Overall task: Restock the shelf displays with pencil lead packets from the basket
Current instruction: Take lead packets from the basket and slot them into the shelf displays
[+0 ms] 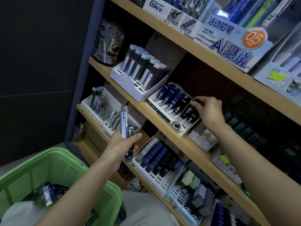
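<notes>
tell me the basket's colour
Green; the basket shows best in the head view.

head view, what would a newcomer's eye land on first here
Mid-frame, the right hand pinches a black lead packet at the white slotted display tray, while the left hand grips a bundle of packets upright, lower and further left. Next come the green basket at lower left and the blue 0.5 pencil box at upper right.

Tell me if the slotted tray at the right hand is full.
Not full: slotted tray holds blue and black packets in back rows; front slots sit empty.
</notes>
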